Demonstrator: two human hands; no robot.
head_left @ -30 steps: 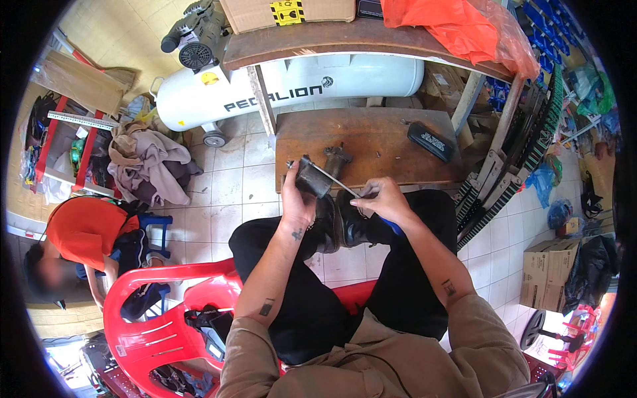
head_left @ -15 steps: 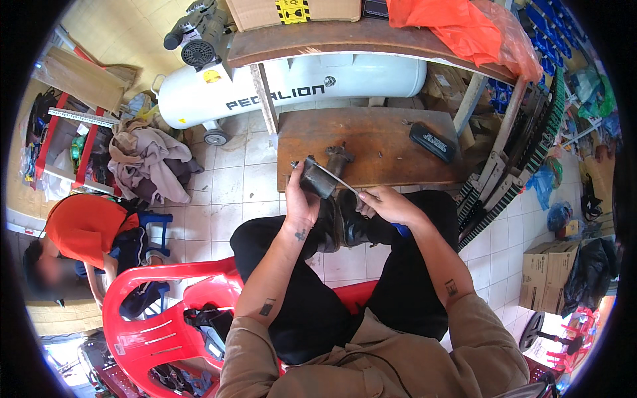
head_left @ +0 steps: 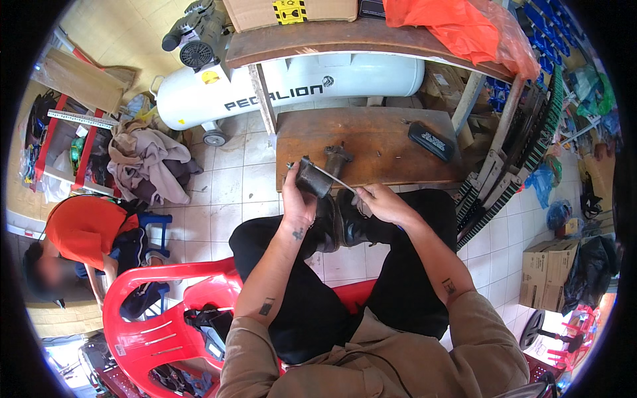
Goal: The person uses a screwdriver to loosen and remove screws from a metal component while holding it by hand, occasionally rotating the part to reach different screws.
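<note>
My left hand (head_left: pixel 296 199) grips a dark cylindrical metal motor part (head_left: pixel 313 178) and holds it up over my lap. My right hand (head_left: pixel 383 202) pinches the near end of a thin metal rod (head_left: pixel 335 179) that runs across the top of that part. I sit with black trousers and black shoes (head_left: pixel 342 222) below the hands. Just beyond the hands, a second dark metal part (head_left: pixel 337 159) stands on a low wooden table (head_left: pixel 391 156).
A black case (head_left: pixel 431 140) lies on the table's right side. Behind it are a white air compressor tank (head_left: pixel 292 86) and a wooden shelf (head_left: pixel 345 41) with an orange bag (head_left: pixel 464 23). A person in an orange shirt (head_left: pixel 83 229) crouches left, beside a red plastic chair (head_left: pixel 166 312).
Both hands with the motor part have shifted slightly; my right hand has slid back along the rod toward me, so more of the rod shows.
</note>
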